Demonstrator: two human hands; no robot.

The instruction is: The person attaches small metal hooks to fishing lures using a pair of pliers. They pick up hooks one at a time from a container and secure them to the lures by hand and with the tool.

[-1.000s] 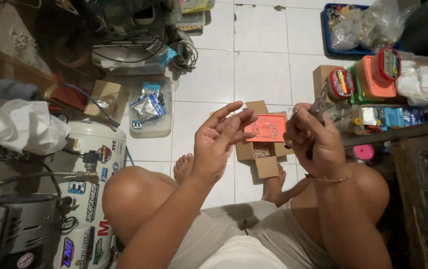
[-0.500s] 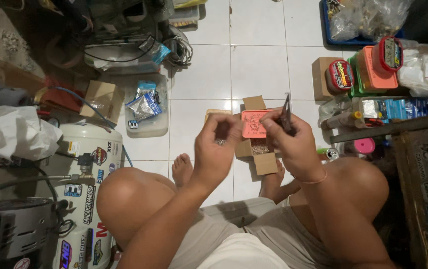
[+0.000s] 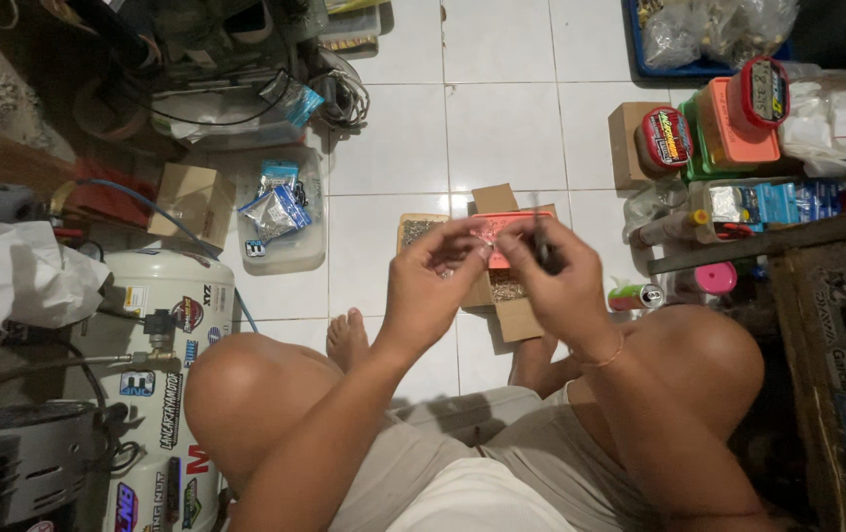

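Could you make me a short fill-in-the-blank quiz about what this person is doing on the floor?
1. The floor is covered in white ____.
2. Both hands, left hand and right hand, meet above an open cardboard ____ with an orange tray in it.
3. The right hand pinches a thin dark ____.
4. The white tank lies beside the person's ____ knee.

Missing words: tiles; box; tool; left

Soft indoor light falls brightest on the white tiled floor toward twelve o'clock, with mild glare on the tiles. The edges at nine and three o'clock sink into dim shadow. The left hand and right hand show slight motion blur. Wide-angle bending warps the frame's corners.
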